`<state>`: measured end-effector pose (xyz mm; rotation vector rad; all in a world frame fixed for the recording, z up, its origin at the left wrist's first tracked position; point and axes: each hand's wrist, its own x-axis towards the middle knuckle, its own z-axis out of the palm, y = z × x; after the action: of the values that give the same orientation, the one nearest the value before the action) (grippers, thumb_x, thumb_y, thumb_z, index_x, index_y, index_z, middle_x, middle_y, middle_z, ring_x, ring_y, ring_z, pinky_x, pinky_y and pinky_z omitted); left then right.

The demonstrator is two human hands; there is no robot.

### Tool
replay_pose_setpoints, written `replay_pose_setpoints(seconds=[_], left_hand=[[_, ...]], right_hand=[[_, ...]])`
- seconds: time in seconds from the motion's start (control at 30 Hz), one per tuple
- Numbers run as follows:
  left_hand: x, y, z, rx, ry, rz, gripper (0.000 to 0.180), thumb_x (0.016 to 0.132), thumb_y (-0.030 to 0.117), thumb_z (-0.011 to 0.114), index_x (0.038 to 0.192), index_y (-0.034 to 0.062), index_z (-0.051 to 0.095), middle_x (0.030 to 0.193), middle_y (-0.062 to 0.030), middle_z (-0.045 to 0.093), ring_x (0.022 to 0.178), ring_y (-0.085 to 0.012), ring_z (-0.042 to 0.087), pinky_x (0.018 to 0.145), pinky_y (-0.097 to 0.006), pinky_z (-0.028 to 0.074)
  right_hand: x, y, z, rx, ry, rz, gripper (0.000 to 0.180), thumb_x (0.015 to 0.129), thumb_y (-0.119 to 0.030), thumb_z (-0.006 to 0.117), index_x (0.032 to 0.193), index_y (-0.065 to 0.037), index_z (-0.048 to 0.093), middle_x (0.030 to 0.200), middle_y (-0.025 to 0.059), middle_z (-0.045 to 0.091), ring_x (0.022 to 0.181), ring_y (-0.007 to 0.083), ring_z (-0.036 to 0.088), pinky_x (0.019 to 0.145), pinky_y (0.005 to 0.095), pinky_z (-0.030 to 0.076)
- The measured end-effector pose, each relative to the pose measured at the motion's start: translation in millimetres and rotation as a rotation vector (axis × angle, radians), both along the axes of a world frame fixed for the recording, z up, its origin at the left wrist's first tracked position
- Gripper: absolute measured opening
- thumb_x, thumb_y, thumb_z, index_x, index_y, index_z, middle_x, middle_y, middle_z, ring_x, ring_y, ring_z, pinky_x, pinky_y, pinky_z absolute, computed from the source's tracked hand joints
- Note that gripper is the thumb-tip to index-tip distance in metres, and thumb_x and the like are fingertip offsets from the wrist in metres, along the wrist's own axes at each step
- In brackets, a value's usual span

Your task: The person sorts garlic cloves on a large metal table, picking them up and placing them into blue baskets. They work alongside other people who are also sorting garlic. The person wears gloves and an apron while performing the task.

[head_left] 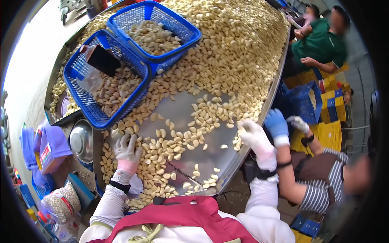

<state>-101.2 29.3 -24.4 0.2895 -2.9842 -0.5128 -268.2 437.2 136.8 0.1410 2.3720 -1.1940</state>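
Garlic cloves (170,141) lie under the spread left hand (127,149); right hand (252,135) cups some.

Dark object (102,60) in blue basket (87,103), unidentifiable

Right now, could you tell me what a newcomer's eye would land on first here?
A huge heap of peeled garlic cloves covers the round metal table. Two blue plastic baskets of cloves sit at its upper left. The gloved left hand and right hand rest among cloves at the near edge.

Head-worn fisheye, steeply down, close.
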Motion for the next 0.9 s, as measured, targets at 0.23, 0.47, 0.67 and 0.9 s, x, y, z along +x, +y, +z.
replay_pose_setpoints(seconds=[0.23, 0.47, 0.67, 0.9], left_hand=[[-7, 0, -2, -0.049, -0.034, -0.046, 0.053, 0.089, 0.03, 0.068, 0.138, 0.0145, 0.056, 0.14, -0.0167, 0.048, 0.13, -0.0422, 0.042, 0.11, -0.055, 0.033], [-4, -2, 8, 0.041, -0.055, -0.051, 0.056, 0.086, 0.036, 0.069, 0.137, 0.0144, 0.058, 0.14, -0.017, 0.05, 0.133, -0.04, 0.042, 0.112, -0.053, 0.032], [-19, 46, 12, 0.027, -0.101, -0.082, 0.069, 0.084, 0.054, 0.068, 0.143, 0.0217, 0.055, 0.151, -0.0183, 0.04, 0.142, -0.0433, 0.03, 0.115, -0.06, 0.023], [-22, 57, 40, -0.024, -0.24, -0.333, 0.073, 0.08, 0.058, 0.07, 0.145, 0.0284, 0.053, 0.146, -0.0167, 0.046, 0.141, -0.0388, 0.034, 0.118, -0.058, 0.021]], right_hand=[[143, 118, -109, 0.17, -0.368, 0.101, 0.025, 0.089, -0.02, 0.063, 0.107, -0.004, 0.069, 0.092, 0.0068, 0.067, 0.081, 0.0173, 0.06, 0.07, 0.0313, 0.049], [142, 91, -115, 0.287, -0.293, 0.206, 0.034, 0.086, -0.028, 0.066, 0.11, -0.004, 0.072, 0.102, 0.0165, 0.072, 0.094, 0.0309, 0.068, 0.082, 0.0397, 0.053], [72, 0, -17, 0.593, 0.069, 0.546, 0.032, 0.086, -0.035, 0.063, 0.089, -0.005, 0.07, 0.086, 0.0197, 0.07, 0.085, 0.0358, 0.069, 0.081, 0.0469, 0.054], [11, -162, -88, 0.786, 0.14, 0.713, 0.081, 0.08, -0.024, 0.08, 0.148, -0.012, 0.038, 0.13, 0.0235, 0.054, 0.119, 0.0398, 0.062, 0.099, 0.0485, 0.053]])
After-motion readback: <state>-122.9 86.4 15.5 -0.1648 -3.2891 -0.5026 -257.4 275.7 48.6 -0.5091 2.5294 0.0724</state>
